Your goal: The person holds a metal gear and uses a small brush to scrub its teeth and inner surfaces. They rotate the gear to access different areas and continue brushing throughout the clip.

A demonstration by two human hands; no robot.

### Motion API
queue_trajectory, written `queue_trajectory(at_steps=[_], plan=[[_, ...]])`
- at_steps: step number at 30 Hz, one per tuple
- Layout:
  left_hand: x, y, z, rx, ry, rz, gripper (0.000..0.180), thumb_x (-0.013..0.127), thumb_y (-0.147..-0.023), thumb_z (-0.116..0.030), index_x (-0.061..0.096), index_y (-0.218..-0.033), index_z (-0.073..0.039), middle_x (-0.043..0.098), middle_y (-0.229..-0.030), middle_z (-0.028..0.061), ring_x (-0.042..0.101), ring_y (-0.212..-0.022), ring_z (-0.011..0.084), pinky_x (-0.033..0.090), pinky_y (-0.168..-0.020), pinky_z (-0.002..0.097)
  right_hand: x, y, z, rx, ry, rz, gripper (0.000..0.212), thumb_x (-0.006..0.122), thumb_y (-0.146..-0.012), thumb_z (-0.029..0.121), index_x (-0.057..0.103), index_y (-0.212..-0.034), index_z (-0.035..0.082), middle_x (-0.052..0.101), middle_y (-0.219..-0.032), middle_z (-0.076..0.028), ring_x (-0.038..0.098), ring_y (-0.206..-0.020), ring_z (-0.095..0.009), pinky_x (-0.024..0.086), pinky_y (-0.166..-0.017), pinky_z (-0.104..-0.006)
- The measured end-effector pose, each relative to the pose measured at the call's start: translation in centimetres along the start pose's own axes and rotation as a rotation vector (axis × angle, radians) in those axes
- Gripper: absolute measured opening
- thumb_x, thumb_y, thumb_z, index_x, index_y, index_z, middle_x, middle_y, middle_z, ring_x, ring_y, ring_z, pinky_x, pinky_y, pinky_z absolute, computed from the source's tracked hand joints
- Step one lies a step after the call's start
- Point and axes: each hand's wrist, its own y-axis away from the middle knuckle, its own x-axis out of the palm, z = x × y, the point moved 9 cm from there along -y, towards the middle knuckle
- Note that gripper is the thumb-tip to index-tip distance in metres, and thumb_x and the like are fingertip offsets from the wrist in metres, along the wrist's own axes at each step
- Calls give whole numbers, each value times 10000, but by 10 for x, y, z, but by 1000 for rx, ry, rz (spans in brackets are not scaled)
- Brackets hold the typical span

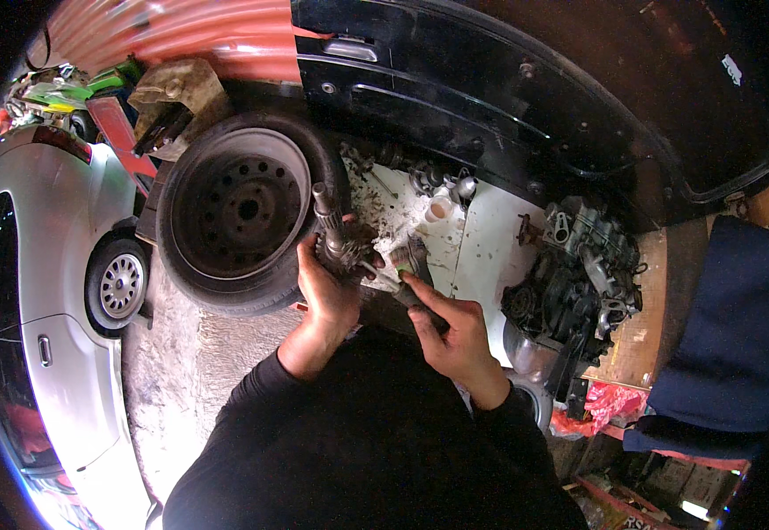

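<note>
My left hand [327, 299] is wrapped round a dark metal gear shaft [333, 231], a splined rod with toothed gears at its lower end. The shaft stands tilted, its bare tip pointing up and away in front of the wheel. From the right, my right hand [453, 334] grips a slim tool with a pale, thin shank [382, 275]. The tool's tip reaches the gears; its exact kind is too small to tell. Just beyond the right fingers lies a dark, greasy piece [415, 256], partly hidden. Both hands are smudged with grime.
A tyre on a steel wheel [177, 256] lies at the left. Several metal parts and a pale cup [440, 208] sit on a stained white surface [486, 252]. An engine block [592, 274] stands right, a black panel [455, 88] behind, a silver car [67, 353] far left.
</note>
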Motion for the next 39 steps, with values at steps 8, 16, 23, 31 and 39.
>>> queue_trajectory(at_steps=[8, 16, 23, 31, 39], plan=[[-7, 6, 1, -38, -19, -118, 566, 343, -1010, -459, 623, -1270, -41, 696, -1131, 134, 667, -945, 281, 543, -739, 429, -17, 4, 6, -319, 61, -44, 494, 767, -861, 138, 686, -1345, 196, 725, -862, -104, 684, -646, -266, 561, -597, -376], [3, 24, 12, -139, -220, -5, 558, 314, -1048, -526, 574, -1317, -112, 689, -1136, 135, 698, -820, 276, 545, -534, 393, -49, -11, 38, -543, 420, -116, 576, 799, -782, 117, 705, -1316, 311, 529, -700, -19, 568, -529, -172, 509, -482, -349], [8, 28, 16, -191, -176, -44, 494, 313, -1075, -435, 510, -1293, -38, 695, -1093, 179, 715, -819, 298, 609, -567, 417, -61, -6, 58, -598, 590, -23, 602, 805, -758, 135, 699, -1328, 299, 485, -672, 2, 524, -491, -172, 483, -455, -333], [6, 26, 21, -197, -261, 51, 484, 386, -1056, -522, 472, -1373, -167, 637, -1223, 135, 687, -932, 305, 562, -557, 446, -72, -5, 70, -618, 575, -76, 608, 798, -757, 155, 692, -1342, 280, 514, -675, -3, 536, -497, -159, 478, -462, -327], [2, 16, 19, -113, -339, 91, 529, 384, -1048, -537, 512, -1355, -125, 671, -1171, 126, 696, -900, 281, 590, -565, 407, -91, -7, 71, -532, 559, -200, 634, 789, -751, 137, 680, -1359, 276, 489, -656, -14, 515, -487, -161, 482, -463, -321]])
